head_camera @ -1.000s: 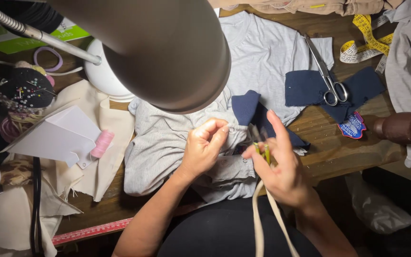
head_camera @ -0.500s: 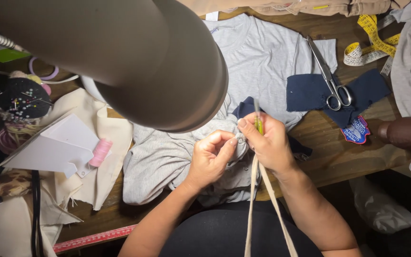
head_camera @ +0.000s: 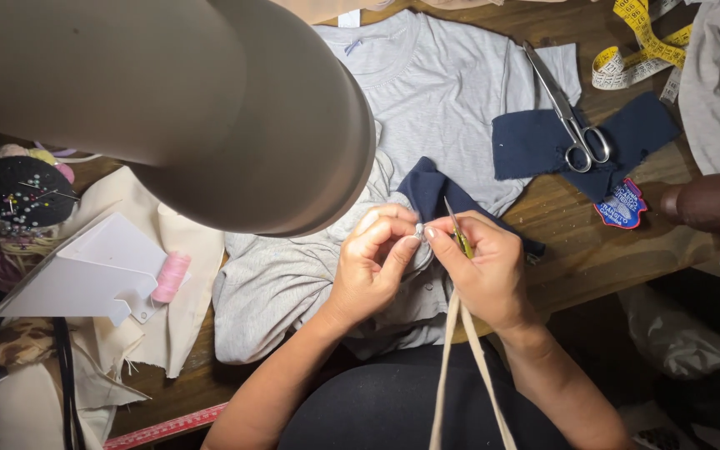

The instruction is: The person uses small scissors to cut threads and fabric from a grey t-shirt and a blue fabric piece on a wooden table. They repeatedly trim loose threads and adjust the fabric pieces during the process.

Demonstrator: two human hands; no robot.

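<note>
My left hand [head_camera: 374, 262] pinches a fold of the grey T-shirt [head_camera: 452, 92] at the table's near edge. My right hand [head_camera: 483, 268] meets it fingertip to fingertip and holds small yellow-green thread snips [head_camera: 458, 233], blades pointing up. A navy fabric piece [head_camera: 435, 190] lies on the shirt just above both hands. A cream strap [head_camera: 452, 367] hangs down from under my right hand.
A large beige lamp shade [head_camera: 210, 108] blocks the upper left. Steel scissors [head_camera: 572, 125] rest on another navy piece [head_camera: 543, 142] with an embroidered patch [head_camera: 622, 202] and a yellow tape measure [head_camera: 635, 42] nearby. At left sit a pincushion [head_camera: 18, 193], pink thread spool [head_camera: 170, 277] and cream cloth [head_camera: 160, 333].
My right hand swung in from the right with the snips and now touches my left hand's fingertips over the shirt fold. The view shifted slightly.
</note>
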